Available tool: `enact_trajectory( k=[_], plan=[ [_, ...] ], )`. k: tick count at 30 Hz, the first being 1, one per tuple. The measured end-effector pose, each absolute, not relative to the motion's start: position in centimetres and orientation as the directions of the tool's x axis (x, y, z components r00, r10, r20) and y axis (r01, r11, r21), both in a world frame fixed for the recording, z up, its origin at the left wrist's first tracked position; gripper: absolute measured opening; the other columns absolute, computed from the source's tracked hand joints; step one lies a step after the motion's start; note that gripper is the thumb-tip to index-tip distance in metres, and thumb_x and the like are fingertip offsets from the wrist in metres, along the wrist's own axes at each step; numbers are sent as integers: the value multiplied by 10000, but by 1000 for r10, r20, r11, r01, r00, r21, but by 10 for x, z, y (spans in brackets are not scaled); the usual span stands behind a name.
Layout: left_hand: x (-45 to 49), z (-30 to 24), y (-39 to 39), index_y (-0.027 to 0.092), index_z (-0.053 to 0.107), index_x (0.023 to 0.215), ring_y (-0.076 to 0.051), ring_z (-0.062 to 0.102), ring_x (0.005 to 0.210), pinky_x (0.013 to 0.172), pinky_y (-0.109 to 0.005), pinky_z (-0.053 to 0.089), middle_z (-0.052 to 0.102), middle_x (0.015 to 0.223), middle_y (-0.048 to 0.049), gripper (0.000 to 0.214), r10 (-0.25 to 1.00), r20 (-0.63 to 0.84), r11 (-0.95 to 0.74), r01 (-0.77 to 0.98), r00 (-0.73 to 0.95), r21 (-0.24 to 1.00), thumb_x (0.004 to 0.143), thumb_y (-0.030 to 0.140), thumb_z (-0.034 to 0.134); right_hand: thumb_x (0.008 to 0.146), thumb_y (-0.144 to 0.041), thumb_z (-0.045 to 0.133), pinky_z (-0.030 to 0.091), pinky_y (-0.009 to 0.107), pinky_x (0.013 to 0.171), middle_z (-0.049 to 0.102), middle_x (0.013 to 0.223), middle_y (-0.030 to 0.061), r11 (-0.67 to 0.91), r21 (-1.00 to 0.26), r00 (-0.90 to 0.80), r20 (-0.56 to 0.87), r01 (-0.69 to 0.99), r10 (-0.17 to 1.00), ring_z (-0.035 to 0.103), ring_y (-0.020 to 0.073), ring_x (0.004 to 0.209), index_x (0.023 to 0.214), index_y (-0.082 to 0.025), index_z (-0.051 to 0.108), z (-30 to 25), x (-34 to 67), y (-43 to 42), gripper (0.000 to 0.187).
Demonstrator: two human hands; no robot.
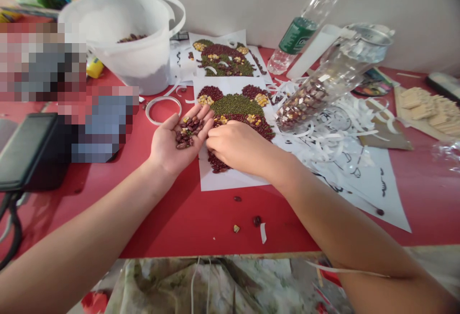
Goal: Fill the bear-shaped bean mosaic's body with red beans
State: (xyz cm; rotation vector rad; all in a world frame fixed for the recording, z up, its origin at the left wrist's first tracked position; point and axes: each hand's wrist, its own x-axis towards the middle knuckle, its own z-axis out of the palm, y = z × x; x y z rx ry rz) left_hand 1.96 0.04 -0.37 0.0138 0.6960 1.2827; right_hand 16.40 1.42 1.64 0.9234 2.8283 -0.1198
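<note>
My left hand is cupped palm up and holds a small heap of dark red kidney beans with a few yellow kernels among them. Close beside it, my right hand is closed, fingertips pressed together over a bean picture; whatever it pinches is hidden. This picture lies on a white sheet. Its bear-like shape combines red beans, green mung beans and yellow corn kernels. Part of it is covered by my hands.
Behind lies a second bean picture. A white bucket with beans stands left, near a tape ring. At right are a bean-filled plastic bottle, an upright bottle, paper strips and wooden sticks. Loose beans lie in front.
</note>
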Motion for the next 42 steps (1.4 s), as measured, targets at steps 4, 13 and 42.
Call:
enact_trajectory(
  k=[4,13,42],
  plan=[
    [19,-5,1,80,466,1446,-199,595,1304,1060,-273,518,613,1415,-136,498,879,-471,289,-874,79,392,1024,276,290,890,-11,477,283,337,697,706,868,100,823,39,-812,-142,567,566,608,203,812,823,-116,691,15,161,7,248],
    [19,-4,-1,108,452,1461,-183,606,1290,1050,-277,522,627,1400,-119,504,883,-458,306,-865,102,398,1030,291,265,908,-94,520,245,322,647,633,731,47,855,87,-855,158,511,495,488,176,704,767,-161,685,-14,186,-1,228],
    [21,-4,-1,179,395,1497,-185,643,1243,998,-279,564,623,1412,-90,489,848,-517,351,-858,120,375,1035,289,277,920,-143,512,295,338,699,564,821,57,832,-123,-758,358,541,545,436,193,776,1140,-203,740,-41,206,-10,322]
  ],
)
